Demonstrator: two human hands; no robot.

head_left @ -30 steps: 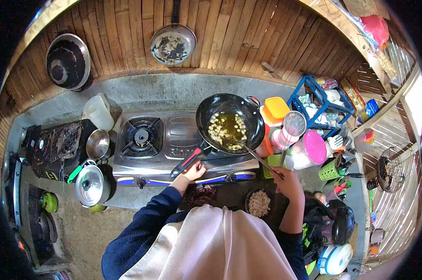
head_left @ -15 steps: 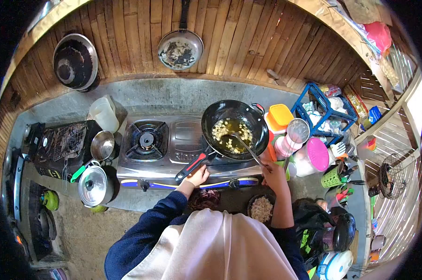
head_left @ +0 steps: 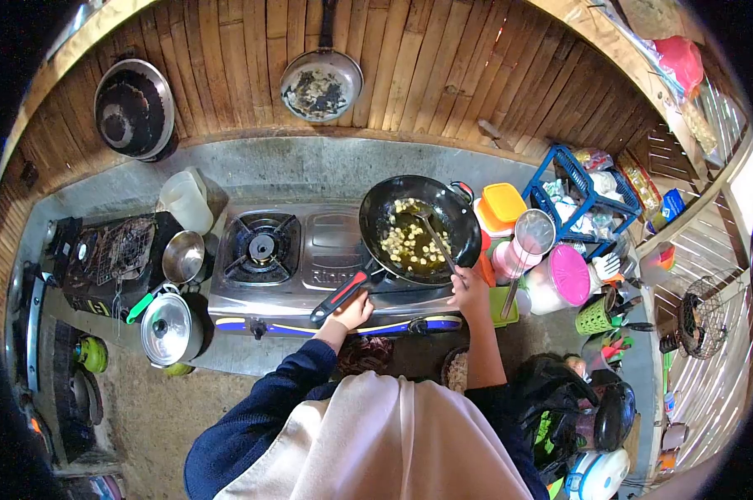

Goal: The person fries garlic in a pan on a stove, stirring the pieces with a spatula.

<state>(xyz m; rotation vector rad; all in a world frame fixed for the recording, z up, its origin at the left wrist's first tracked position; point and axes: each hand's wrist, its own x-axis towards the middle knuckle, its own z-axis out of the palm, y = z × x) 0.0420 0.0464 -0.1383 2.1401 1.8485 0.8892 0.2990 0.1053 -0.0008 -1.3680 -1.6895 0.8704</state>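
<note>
Bamboo-walled worktop (head_left: pixel 251 167): pan handle (head_left: pixel 339 296) is held by left hand (head_left: pixel 353 310), spatula (head_left: pixel 437 242) by right hand (head_left: pixel 470 292); hot oil could be splashed out by vigorous stirring.

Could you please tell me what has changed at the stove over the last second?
The right hand moved forward, from beside the bowl toward the wok, pushing the spatula farther across the frying pieces. The left hand kept its grip on the wok handle. The stove and the pots beside it stayed put.

wok (head_left: pixel 418 225): glossy black metal | stove (head_left: pixel 326 258): brushed steel | wall (head_left: pixel 426 75): rough bamboo slats
</note>
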